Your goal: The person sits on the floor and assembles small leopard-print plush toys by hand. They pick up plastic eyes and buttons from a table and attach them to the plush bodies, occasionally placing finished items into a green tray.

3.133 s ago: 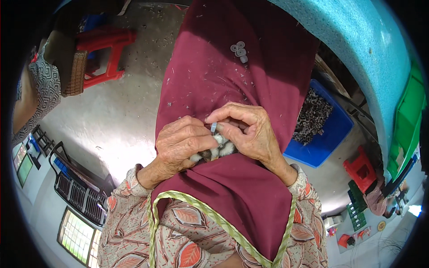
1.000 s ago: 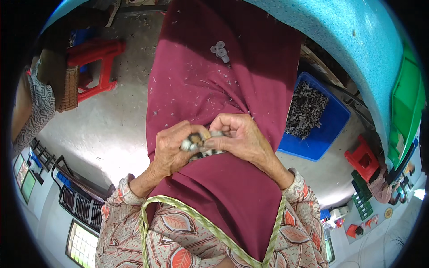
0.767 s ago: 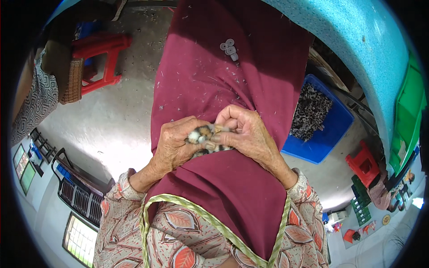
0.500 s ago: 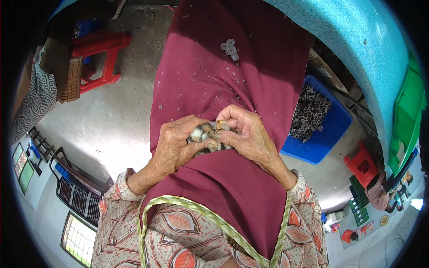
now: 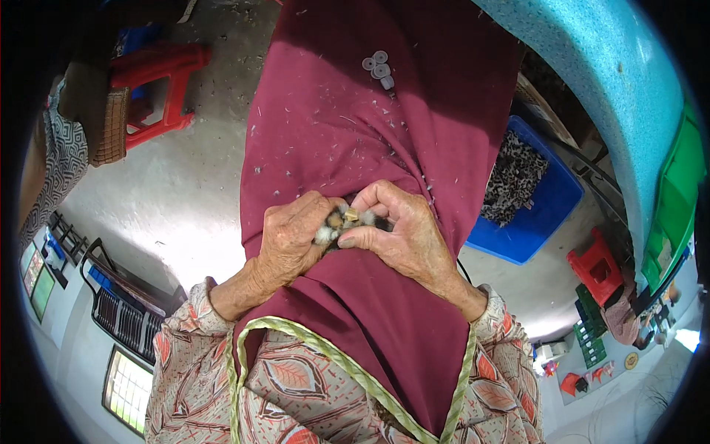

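Observation:
A small fluffy plush-like piece (image 5: 326, 235), white, black and tan, sits between my hands over the maroon cloth (image 5: 325, 133) on my lap. My left hand (image 5: 290, 228) is closed around its left side. My right hand (image 5: 403, 233) pinches its right side with thumb and forefinger. Between the fingertips a small yellowish-tan bit (image 5: 351, 215) stands out from the fluff. Much of the piece is hidden by my fingers, so its exact kind is unclear. Farther up the cloth lies a little cluster of whitish round plastic discs (image 5: 379, 69).
Right of my lap, a blue tub (image 5: 518, 251) holds a heap of black-and-white fluffy pieces (image 5: 514, 177). A speckled turquoise surface (image 5: 592, 59) curves along the upper right, beside a green tray (image 5: 673, 200). Red stools stand left (image 5: 174, 100) and right (image 5: 597, 270). Pale scraps dot the cloth.
My right thumb has shifted left and slightly down along the fluffy piece. The yellowish bit now sits farther left, between both hands' fingers. The view has shifted slightly.

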Demonstrator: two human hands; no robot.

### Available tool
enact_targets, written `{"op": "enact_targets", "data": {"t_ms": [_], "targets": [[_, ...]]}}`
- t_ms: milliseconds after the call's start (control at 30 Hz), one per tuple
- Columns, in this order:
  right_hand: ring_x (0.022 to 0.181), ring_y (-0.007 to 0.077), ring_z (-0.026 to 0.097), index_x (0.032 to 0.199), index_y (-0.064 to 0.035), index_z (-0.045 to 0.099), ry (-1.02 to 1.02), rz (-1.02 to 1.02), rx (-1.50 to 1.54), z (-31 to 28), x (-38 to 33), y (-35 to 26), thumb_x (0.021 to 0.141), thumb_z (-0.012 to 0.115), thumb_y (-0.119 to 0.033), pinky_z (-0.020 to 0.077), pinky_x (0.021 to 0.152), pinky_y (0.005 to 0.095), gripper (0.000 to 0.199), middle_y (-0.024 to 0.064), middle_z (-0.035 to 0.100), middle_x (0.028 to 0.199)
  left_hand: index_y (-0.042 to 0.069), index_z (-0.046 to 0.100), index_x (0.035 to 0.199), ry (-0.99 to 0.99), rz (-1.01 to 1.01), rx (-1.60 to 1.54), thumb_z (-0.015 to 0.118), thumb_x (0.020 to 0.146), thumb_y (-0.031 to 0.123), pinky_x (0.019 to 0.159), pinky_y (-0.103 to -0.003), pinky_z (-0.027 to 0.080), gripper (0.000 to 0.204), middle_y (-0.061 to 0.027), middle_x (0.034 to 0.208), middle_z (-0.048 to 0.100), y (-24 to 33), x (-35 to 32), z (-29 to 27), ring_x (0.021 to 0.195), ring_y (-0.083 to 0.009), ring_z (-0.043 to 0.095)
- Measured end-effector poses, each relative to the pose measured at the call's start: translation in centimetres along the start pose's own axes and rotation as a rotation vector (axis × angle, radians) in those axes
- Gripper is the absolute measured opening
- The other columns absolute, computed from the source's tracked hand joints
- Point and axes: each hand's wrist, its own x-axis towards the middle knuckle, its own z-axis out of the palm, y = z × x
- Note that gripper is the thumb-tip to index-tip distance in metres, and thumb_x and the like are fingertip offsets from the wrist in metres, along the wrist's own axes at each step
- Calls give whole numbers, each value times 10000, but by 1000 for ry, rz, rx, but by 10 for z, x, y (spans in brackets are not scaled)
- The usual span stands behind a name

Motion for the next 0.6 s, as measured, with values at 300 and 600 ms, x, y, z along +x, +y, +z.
{"op": "enact_targets", "data": {"t_ms": [300,600], "targets": [[698,49,561,991,6,612,-33,141,427,-18,7,-7,840,679,-98,465,642,207,196,11,643,799,-2,644,964,25,-290,-282,767,729,156,614,-291,487,309,-64,745,605,-3,5,-5,669,-169,612],[812,55,604,995,-7,600,-85,76,582,-19,17,-3,845,613,43,494,726,191,159,10,634,890,11,655,988,18,-299,-402,766,743,135,681,-249,476,296,-29,813,623,6,20,-14,746,-105,587]]}}
